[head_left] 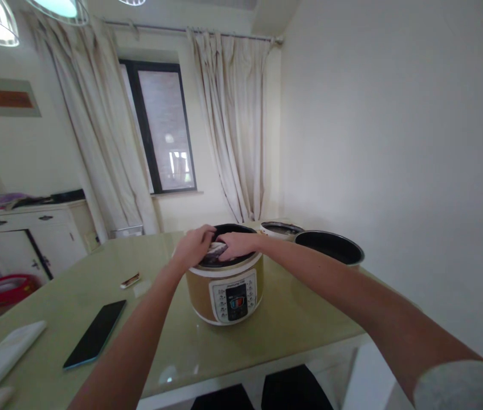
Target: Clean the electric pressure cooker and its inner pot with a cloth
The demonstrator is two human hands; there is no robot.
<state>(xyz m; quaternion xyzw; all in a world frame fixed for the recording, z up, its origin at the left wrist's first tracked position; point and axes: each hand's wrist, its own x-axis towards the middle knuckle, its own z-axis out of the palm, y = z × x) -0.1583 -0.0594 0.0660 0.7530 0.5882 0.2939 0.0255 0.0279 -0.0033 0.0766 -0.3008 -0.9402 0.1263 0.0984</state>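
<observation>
A gold and white electric pressure cooker (228, 290) stands on the pale green table (284, 324), its control panel facing me. Both my hands rest on its dark lid (241, 230). My left hand (193, 246) curls over the lid's left side, fingers bent around the handle in the middle. My right hand (238, 245) lies on the lid from the right, fingers closed on the same handle. The handle itself is mostly hidden under the fingers.
Behind the cooker stand a white pot (281, 229) and a dark inner pot (330, 246). A black phone (95, 333), a white box (4, 354) and a small lighter-like item (130, 279) lie on the table's left. A white cabinet (28, 233) stands by the curtained window.
</observation>
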